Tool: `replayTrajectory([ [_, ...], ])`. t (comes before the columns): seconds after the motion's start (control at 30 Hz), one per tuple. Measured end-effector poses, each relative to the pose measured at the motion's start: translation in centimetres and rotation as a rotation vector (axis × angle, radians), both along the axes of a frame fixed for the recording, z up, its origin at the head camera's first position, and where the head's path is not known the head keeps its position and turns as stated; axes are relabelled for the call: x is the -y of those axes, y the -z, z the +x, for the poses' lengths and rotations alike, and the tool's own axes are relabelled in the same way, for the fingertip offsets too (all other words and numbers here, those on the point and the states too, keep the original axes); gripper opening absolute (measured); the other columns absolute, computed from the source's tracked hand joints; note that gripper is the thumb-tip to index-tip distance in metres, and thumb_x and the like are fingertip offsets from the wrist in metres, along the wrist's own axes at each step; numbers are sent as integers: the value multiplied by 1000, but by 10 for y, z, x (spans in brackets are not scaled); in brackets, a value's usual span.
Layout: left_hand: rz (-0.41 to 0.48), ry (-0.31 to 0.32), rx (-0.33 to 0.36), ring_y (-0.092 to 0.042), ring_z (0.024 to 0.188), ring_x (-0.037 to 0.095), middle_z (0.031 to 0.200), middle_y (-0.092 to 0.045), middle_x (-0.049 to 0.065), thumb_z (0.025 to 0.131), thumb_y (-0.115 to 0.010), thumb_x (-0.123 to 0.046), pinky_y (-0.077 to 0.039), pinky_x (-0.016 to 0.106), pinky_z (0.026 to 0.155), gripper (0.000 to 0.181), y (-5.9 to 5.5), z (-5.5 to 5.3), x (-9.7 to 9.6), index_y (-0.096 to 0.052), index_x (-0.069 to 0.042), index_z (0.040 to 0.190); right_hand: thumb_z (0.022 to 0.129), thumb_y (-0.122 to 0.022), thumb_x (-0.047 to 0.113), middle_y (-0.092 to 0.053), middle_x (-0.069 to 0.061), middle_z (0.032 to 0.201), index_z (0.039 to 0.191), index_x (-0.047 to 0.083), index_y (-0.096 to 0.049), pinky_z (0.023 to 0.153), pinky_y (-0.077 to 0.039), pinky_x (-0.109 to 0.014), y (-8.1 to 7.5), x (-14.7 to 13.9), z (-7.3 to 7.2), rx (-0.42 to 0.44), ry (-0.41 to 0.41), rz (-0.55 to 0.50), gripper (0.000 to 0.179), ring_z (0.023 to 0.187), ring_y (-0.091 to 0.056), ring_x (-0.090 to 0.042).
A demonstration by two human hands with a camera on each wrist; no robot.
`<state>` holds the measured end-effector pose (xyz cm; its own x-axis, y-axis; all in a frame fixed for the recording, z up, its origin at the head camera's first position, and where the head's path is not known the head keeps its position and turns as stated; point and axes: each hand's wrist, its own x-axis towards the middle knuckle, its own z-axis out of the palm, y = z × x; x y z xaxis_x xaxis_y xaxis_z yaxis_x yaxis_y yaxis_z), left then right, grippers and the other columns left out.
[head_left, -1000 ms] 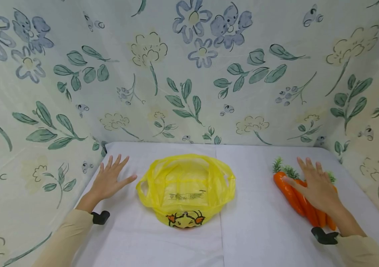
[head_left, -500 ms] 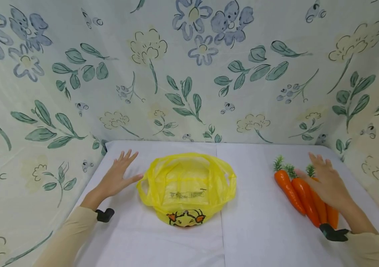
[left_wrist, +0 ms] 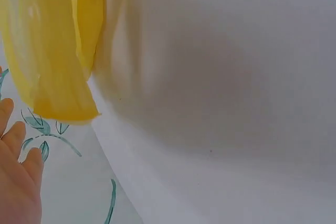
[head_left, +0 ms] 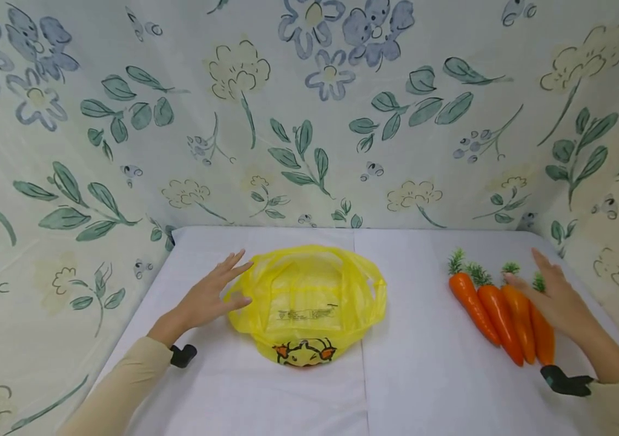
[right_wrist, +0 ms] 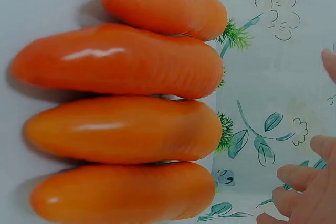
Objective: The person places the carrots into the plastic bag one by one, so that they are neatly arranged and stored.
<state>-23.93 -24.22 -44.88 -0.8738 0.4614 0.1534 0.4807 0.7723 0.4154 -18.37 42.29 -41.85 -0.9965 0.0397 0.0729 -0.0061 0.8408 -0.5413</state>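
Note:
A yellow plastic bag [head_left: 304, 290] with a cartoon face printed on its front lies on the table, its mouth spread wide. My left hand [head_left: 206, 303] is at the bag's left handle, fingers extended and thumb apart, overlapping the edge in the head view. In the left wrist view a yellow handle [left_wrist: 58, 72] hangs close to the fingertips. Several orange carrots [head_left: 499, 318] with green leafy tops lie side by side on the right. Over the rightmost one hovers my right hand [head_left: 566, 306], its fingers loosely extended and holding nothing. The right wrist view shows the carrots [right_wrist: 121, 129] beside that hand.
A white cloth covers the table [head_left: 413, 387], with a crease running down its middle. Floral fabric [head_left: 298, 121] hangs behind the table and along both sides. Each wrist carries a small black camera mount [head_left: 183, 356].
My left hand has moved right, from beside the bag to its left handle. My right hand has drifted right, uncovering more of the carrots. The bag and carrots stay in place.

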Motion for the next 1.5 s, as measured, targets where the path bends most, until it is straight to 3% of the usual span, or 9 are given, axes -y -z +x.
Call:
replayTrajectory([
  [0.27, -82, 80, 48, -15, 151, 29, 164, -22, -5, 89, -66, -58, -22, 66, 112, 75, 5, 5, -18, -39, -33, 154, 102, -43, 48, 8, -43, 152, 155, 1, 14, 90, -15, -86, 3, -19, 5, 49, 73, -10, 91, 131, -3, -71],
  [0.6, -185, 162, 55, -19, 150, 29, 162, -27, 2, 91, -61, -61, -27, 59, 114, 73, 12, 7, -22, -44, -25, 153, 101, -48, 50, -1, -43, 152, 156, 0, 6, 87, -27, -82, 13, -35, 10, 90, 228, -82, 92, 132, -11, -69],
  [0.77, -190, 185, 45, -20, 150, 29, 162, -29, 2, 91, -61, -61, -28, 57, 114, 74, 15, 5, -22, -44, -24, 153, 102, -51, 45, -9, -42, 152, 157, 0, 0, 95, -30, -77, 16, -39, 11, 63, 318, -172, 87, 134, -17, -64],
  [0.87, -187, 193, 43, -21, 149, 29, 161, -30, 3, 91, -60, -62, -29, 57, 113, 74, 17, 4, -22, -45, -23, 152, 102, -50, 44, -17, -44, 149, 156, -3, -5, 89, -51, -56, 18, -43, 13, 54, 360, -205, 85, 128, -31, -63],
  [1.0, -195, 190, 51, -21, 149, 29, 161, -31, 1, 91, -59, -63, -30, 57, 113, 74, 19, 4, -23, -46, -23, 152, 101, -52, 46, -29, -49, 139, 153, -11, -10, 57, -55, -31, 22, -50, 14, 49, 380, -191, 88, 95, -60, -50],
  [1.07, -200, 184, 56, -21, 149, 28, 161, -30, 0, 91, -59, -64, -30, 57, 113, 74, 19, 3, -23, -45, -24, 152, 100, -53, 47, -34, -49, 135, 152, -14, -11, 65, -58, -42, 24, -53, 14, 55, 390, -183, 90, 77, -65, -37],
  [1.23, -210, 181, 58, -21, 149, 27, 162, -29, 0, 90, -59, -65, -30, 57, 113, 75, 21, 1, -23, -44, -24, 153, 100, -53, 47, -38, -49, 128, 147, -20, -16, 68, -58, -44, 28, -58, 15, 101, 406, -233, 90, 60, -62, -11],
  [1.37, -218, 183, 62, -21, 150, 27, 162, -28, -1, 90, -58, -65, -31, 57, 113, 75, 21, 1, -24, -44, -25, 153, 100, -52, 48, -49, -47, 118, 144, -24, -20, 72, -58, -41, 31, -60, 14, 165, 436, -284, 90, 59, -63, -10],
  [1.5, -223, 185, 67, -22, 149, 28, 162, -28, 0, 90, -59, -65, -32, 57, 112, 75, 20, 1, -23, -47, -23, 151, 97, -54, 53, -64, -38, 99, 142, -25, -24, 93, -44, -64, 33, -62, 14, 253, 467, -309, 94, 64, -66, -17],
])
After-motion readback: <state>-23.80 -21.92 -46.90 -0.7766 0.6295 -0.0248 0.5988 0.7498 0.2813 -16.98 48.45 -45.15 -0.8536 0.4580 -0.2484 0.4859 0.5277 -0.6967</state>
